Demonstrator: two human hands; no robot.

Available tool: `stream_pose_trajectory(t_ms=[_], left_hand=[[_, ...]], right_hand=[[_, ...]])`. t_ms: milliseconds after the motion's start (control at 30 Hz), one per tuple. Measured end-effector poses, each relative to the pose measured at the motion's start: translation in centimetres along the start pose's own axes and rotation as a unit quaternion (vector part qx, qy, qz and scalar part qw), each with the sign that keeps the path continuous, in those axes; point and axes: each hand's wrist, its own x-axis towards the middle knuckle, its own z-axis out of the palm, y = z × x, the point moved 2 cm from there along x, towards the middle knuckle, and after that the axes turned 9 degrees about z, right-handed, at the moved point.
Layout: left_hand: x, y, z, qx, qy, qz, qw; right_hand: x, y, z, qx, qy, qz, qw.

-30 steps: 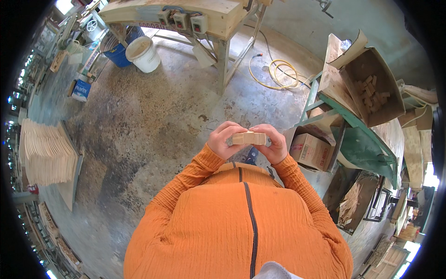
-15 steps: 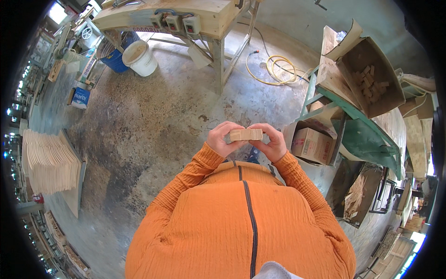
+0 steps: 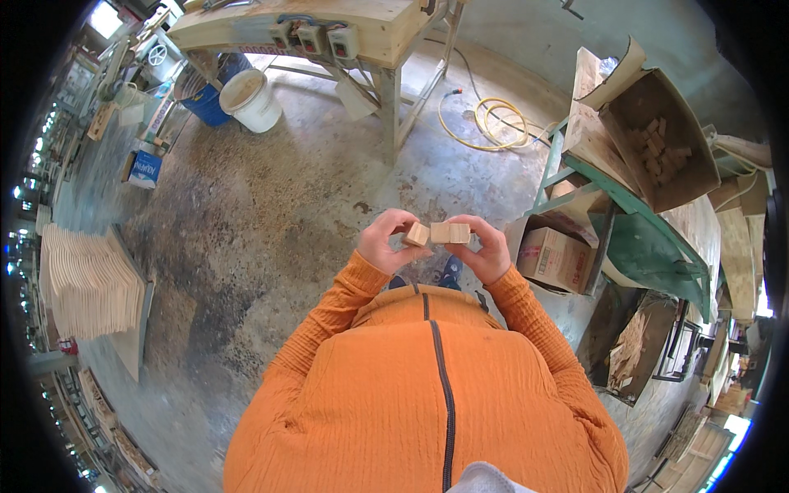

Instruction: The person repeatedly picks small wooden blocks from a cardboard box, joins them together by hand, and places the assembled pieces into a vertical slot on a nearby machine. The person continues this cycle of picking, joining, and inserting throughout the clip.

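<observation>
In front of my body, both hands are raised over the floor with small pale wooden blocks in them. My left hand (image 3: 385, 241) is closed on one wooden block (image 3: 417, 235), which is tilted. Between the thumb and fingers of my right hand (image 3: 487, 251) are two more wooden blocks (image 3: 449, 233), pressed side by side in a row. A narrow gap separates the left block from the right pair. The far faces of the blocks are hidden.
At the right, an open cardboard box (image 3: 699, 140) with several wooden pieces stands on a green-framed bench (image 3: 575, 160); another carton (image 3: 552, 259) sits lower. Curved wooden slats (image 3: 86, 283) are stacked at left. A wooden workbench (image 3: 378, 37), white bucket (image 3: 251, 103) and yellow hose (image 3: 485, 123) lie ahead.
The blocks formed one row between both hands before. My left hand has drawn one block slightly left and tilted it, parting it from the two in my right hand.
</observation>
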Motion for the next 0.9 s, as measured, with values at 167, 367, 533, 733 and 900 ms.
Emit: stream_pose_trajectory(t_ms=[167, 367, 533, 733, 900], left_hand=[[0.1, 0.4, 0.4, 0.046, -0.030, 0.078, 0.995], [-0.2, -0.1, 1.7, -0.120, 0.017, 0.044, 0.992], [-0.8, 0.0, 1.9, -0.102, -0.017, 0.004, 0.995], [-0.8, 0.2, 2.6, -0.113, 0.007, -0.107, 0.988], [-1.3, -1.4, 3.0, -0.200, -0.012, -0.251, 0.947]], right_hand=[[-0.2, -0.4, 0.8, 0.031, -0.027, -0.024, 0.999], [-0.4, -0.8, 0.5, 0.021, -0.019, -0.038, 0.999], [-0.4, -1.1, 0.2, 0.010, -0.017, -0.046, 0.999], [-0.6, -0.7, -0.2, 0.029, -0.041, 0.023, 0.998], [-0.6, 0.5, 0.6, 0.160, -0.095, 0.155, 0.970]])
